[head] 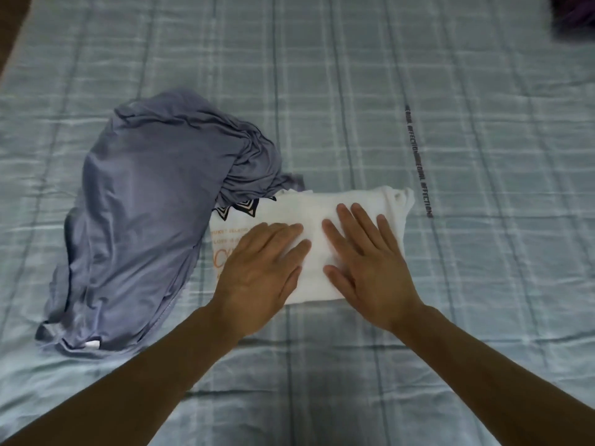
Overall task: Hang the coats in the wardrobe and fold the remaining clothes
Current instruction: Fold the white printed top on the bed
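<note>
Hands lie flat and open on the white T-shirt (347,220), which is folded into a rectangle in the middle of the bed: the left hand (260,268) presses its left half, the right hand (370,265) its right half, fingers spread and gripping nothing, the two hands close together but not touching. The long axis of the shirt runs left to right across the view, so both hands reach it equally. Just beside it on the left, with one bunched end touching or slightly over the far left corner of the shirt, lies the grey-blue garment (138,220), loose and crumpled, its long axis running from near-left to far. The left hand is clearly nearer to it. I judge the shirt is nearly finished and this garment is the next to fold. The surface is a pale blue checked bedsheet (483,300), soft and a little wrinkled, with much free space on the right. A dark purple item (576,11) shows at the far right corner, too blurred to identify.
</note>
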### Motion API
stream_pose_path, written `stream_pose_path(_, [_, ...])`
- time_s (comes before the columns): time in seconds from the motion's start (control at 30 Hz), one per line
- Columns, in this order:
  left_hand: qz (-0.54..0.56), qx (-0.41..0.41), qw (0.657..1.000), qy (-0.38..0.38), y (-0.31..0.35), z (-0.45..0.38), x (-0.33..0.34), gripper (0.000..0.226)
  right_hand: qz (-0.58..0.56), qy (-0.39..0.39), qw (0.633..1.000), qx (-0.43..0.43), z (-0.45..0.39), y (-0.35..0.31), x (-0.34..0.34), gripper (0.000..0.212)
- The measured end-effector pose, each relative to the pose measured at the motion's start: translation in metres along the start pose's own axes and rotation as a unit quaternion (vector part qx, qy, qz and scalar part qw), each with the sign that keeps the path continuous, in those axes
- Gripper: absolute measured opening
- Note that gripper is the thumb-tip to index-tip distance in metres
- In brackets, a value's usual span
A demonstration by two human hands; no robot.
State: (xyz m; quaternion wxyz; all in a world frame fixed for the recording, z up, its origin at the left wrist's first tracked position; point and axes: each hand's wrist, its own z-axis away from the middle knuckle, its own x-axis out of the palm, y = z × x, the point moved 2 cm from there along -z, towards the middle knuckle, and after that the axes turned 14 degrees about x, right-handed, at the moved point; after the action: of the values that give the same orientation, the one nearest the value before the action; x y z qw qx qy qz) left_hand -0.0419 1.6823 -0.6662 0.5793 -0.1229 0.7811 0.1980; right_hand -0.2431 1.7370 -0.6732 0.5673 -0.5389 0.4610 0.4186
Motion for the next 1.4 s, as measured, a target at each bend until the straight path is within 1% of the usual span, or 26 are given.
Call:
stream_pose_path(0.03, [0.012,-0.007,1.000,-0.004,0.005,0.003,0.000,0.042,0.007,-0.006,1.000,-0.007,0.006,0.003,-0.001,0.070])
stream_pose_path(0.1, [0.034,-0.023,0.998,-0.042,0.012,0.007,0.000,0.063,0.019,-0.034,0.999,-0.014,0.014,0.008,-0.004,0.084])
stream_pose_path(0.2, [0.000,-0.002,0.992,-0.126,0.010,0.007,0.002,0.095,0.043,-0.083,0.996,-0.001,0.010,0.010,-0.006,0.109])
stream_pose_path(0.27, [-0.043,0.000,0.984,-0.173,0.007,0.003,0.003,0.106,0.071,-0.096,0.993,0.011,0.006,0.006,-0.006,0.115])
stream_pose_path(0.33, [-0.076,-0.008,0.972,-0.221,0.007,-0.002,0.005,0.109,0.095,-0.101,0.990,0.023,0.005,0.002,-0.006,0.113])
stream_pose_path(0.37, [-0.082,-0.008,0.969,-0.232,0.008,-0.004,0.006,0.107,0.098,-0.096,0.990,0.028,0.004,0.000,-0.007,0.108])
stream_pose_path(0.4, [-0.084,-0.002,0.970,-0.228,0.008,-0.004,0.006,0.103,0.097,-0.083,0.991,0.033,0.003,-0.002,-0.008,0.102])
stream_pose_path(0.47, [-0.071,0.014,0.979,-0.192,0.005,-0.003,-0.002,0.094,0.092,-0.058,0.993,0.044,0.002,-0.005,-0.012,0.093])
stream_pose_path(0.53, [-0.045,0.021,0.989,-0.142,0.000,0.000,-0.015,0.088,0.095,-0.046,0.993,0.050,0.001,-0.007,-0.015,0.090])
stream_pose_path(0.6, [-0.027,0.009,0.993,-0.114,-0.001,0.002,-0.025,0.086,0.100,-0.038,0.993,0.054,0.002,-0.010,-0.019,0.087])
stream_pose_path(0.63, [-0.028,0.006,0.994,-0.110,0.000,0.000,-0.032,0.084,0.098,-0.033,0.993,0.052,0.002,-0.010,-0.023,0.084])
stream_pose_path(0.73, [-0.031,-0.016,0.990,-0.134,0.008,-0.007,-0.051,0.076,0.081,-0.009,0.996,0.033,0.001,-0.011,-0.041,0.071])
stream_pose_path(0.83, [-0.029,-0.043,0.990,-0.132,0.022,-0.004,-0.086,0.066,0.053,-0.024,0.998,0.014,0.002,-0.019,-0.073,0.064])
stream_pose_path(0.97, [-0.038,-0.052,0.989,-0.131,0.047,-0.002,-0.163,0.066,0.052,-0.062,0.997,0.001,0.014,-0.042,-0.143,0.060])
stream_pose_path(1.03, [-0.049,-0.052,0.989,-0.126,0.057,-0.004,-0.209,0.064,0.046,-0.064,0.997,-0.005,0.021,-0.055,-0.181,0.060])
stream_pose_path(1.2, [-0.108,-0.034,0.987,-0.113,0.090,-0.004,-0.329,0.060,0.009,-0.001,0.999,-0.032,0.043,-0.094,-0.288,0.058])
stream_pose_path(1.3, [-0.136,-0.050,0.985,-0.096,0.111,0.002,-0.393,0.059,-0.006,0.026,0.998,-0.064,0.051,-0.120,-0.352,0.055])
stream_pose_path(1.4, [-0.150,-0.082,0.984,-0.056,0.129,0.014,-0.457,0.057,-0.013,0.060,0.993,-0.104,0.054,-0.150,-0.411,0.051])
